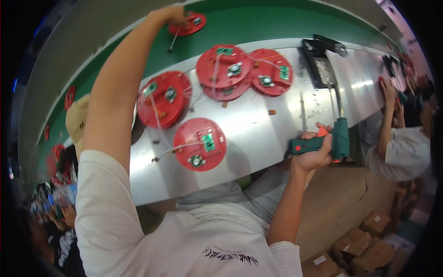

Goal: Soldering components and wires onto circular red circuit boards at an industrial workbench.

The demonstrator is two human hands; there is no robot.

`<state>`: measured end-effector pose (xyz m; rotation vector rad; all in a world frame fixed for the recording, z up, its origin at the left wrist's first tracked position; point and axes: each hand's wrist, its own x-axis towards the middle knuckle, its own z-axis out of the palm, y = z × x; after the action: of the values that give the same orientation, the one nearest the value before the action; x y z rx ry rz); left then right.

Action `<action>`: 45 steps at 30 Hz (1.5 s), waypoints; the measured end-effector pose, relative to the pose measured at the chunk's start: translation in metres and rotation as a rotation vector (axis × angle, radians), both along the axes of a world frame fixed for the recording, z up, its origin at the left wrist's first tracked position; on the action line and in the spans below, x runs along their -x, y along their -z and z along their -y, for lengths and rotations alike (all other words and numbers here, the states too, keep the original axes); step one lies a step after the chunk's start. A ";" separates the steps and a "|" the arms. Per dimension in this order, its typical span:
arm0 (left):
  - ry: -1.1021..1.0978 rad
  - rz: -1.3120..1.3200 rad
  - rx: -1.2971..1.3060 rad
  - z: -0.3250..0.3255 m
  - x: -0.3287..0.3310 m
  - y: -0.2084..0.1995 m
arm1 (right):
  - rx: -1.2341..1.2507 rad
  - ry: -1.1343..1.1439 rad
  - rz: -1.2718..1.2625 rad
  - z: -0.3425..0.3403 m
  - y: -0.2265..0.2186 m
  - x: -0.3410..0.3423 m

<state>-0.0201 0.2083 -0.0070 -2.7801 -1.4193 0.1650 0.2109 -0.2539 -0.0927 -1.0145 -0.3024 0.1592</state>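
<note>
Stretched out to the far side, my left hand (174,15) has its fingers closed at the near edge of a round red disc (196,26) with a small circuit board and a dangling wire, over the green belt. My right hand (310,157) grips a green cordless screwdriver (340,138), its long bit pointing away toward a black tray of screws (324,71). Nearest me on the metal table lies a single red disc (187,138) with a green board and wires. Behind it are a left stack of red discs (154,108), a middle stack (214,69) and a right disc (277,60).
The green conveyor belt (258,23) runs along the back of the metal table (249,152). Small orange-brown parts (272,112) lie on the tabletop. A co-worker (406,147) sits at the right, others at the left. Cardboard boxes (355,244) stand on the floor at lower right.
</note>
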 end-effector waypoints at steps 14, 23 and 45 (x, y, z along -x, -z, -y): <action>-0.153 0.090 0.066 0.014 -0.005 0.016 | -0.046 -0.060 0.056 0.008 0.003 -0.007; 0.250 0.721 0.001 0.152 -0.108 -0.081 | -0.008 -0.106 0.009 0.012 0.000 -0.010; 0.313 0.525 0.010 0.296 -0.055 -0.069 | -0.035 -0.101 -0.092 0.012 0.005 -0.019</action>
<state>0.0353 -0.0878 0.0621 -3.1426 -1.0045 -0.6028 0.2299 -0.2657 -0.0981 -0.9550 -0.2716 0.2905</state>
